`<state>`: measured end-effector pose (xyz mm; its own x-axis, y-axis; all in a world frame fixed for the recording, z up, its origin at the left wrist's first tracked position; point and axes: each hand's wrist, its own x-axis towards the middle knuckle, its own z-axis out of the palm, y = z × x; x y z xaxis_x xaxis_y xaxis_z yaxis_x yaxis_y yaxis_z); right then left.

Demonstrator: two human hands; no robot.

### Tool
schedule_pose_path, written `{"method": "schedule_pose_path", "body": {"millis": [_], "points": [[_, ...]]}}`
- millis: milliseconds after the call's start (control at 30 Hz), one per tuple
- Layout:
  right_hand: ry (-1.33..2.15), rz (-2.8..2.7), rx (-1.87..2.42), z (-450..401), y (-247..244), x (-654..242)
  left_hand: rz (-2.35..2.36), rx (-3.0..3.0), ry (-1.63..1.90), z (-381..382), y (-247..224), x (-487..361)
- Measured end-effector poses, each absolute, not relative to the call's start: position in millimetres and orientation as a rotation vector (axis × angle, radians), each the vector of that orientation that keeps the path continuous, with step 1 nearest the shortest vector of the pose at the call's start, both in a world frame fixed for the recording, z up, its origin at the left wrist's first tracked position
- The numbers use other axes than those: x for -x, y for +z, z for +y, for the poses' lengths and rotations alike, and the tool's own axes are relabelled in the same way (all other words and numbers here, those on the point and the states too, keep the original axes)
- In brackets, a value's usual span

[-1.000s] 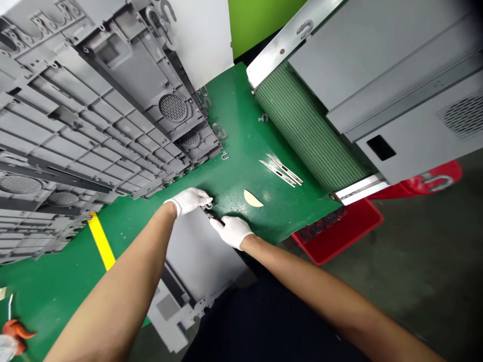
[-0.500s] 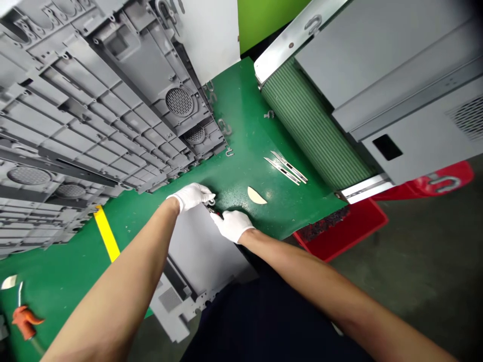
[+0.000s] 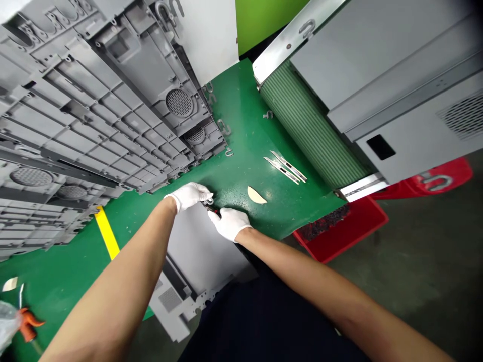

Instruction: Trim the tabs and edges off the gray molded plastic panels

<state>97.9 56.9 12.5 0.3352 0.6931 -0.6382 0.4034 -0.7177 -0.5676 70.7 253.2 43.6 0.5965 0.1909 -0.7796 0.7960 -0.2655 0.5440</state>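
Note:
A flat grey plastic panel (image 3: 206, 246) lies in front of my body, its far edge on the green table. My left hand (image 3: 189, 196), in a white glove, pinches a small grey hook-shaped piece (image 3: 208, 200) at the panel's far corner. Just right of it, my right hand (image 3: 231, 222), also gloved, is closed around a small tool (image 3: 212, 208) with a dark and red part showing; most of it is hidden by the fingers. The tool's tip meets the panel corner near the hook piece.
Large ribbed grey panels (image 3: 113, 110) stand at the left. Two blades (image 3: 285, 167) and a cream half-round piece (image 3: 257, 195) lie on the green table (image 3: 241, 141). Right are a conveyor (image 3: 313, 125) and red bin (image 3: 339, 236); an orange air gun (image 3: 28, 323) lies lower left.
Both hands have shifted very slightly left, with their grips unchanged. A clear, whitish plastic-like thing has appeared at the lower left edge, beside the orange air gun.

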Motion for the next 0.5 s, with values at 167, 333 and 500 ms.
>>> {"method": "schedule_pose_path", "body": {"millis": [167,333,500], "points": [[1.302,-0.953,2.320,60.3,13.9,-96.0,0.822,-1.768,-0.725,252.3,44.2,-71.0],[1.313,-0.948,2.321,60.3,18.3,-93.2,0.830,-1.772,-0.729,249.6,50.1,-72.7],[1.283,-0.993,2.339,55.9,18.9,-97.2,0.837,-1.757,-0.721,249.7,49.9,-74.2]]}}
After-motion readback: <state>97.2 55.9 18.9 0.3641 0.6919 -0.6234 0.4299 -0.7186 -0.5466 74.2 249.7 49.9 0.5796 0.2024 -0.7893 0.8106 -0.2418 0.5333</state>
